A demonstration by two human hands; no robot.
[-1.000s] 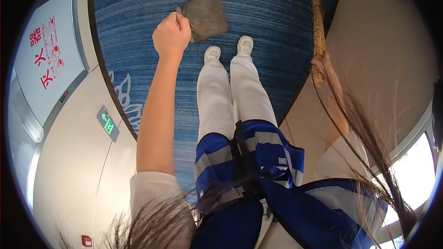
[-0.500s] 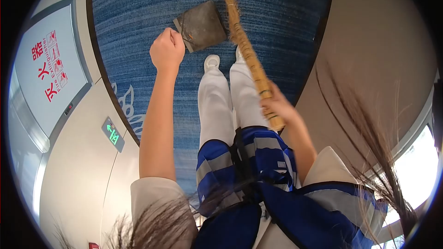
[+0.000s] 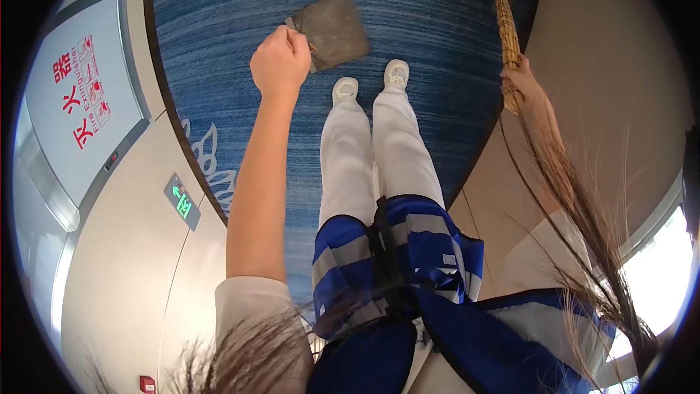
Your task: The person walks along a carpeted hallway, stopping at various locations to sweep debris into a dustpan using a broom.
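My left hand (image 3: 281, 60) is closed in a fist at the near-left edge of a grey-brown dustpan (image 3: 335, 31); the fist hides whatever it grips, apparently the dustpan's handle end. The dustpan lies over the blue carpet, ahead of my shoes (image 3: 345, 89). Out to the right, my right hand (image 3: 520, 82) is wrapped round the lower part of a straw broom (image 3: 502, 11). The broom points away from me, and its far end runs out of the top of the view.
Blue carpet (image 3: 430, 131) with a dark border spreads underfoot. A fire extinguisher cabinet (image 3: 87, 95) and a green exit sign (image 3: 182, 201) are on the left wall. A small red box (image 3: 147, 384) sits lower left. Loose hair crosses the lower right.
The broom was at the right, swung in beside the dustpan half a second ago, and is now back out at the right with my right hand. My left hand stays fisted beside the dustpan.
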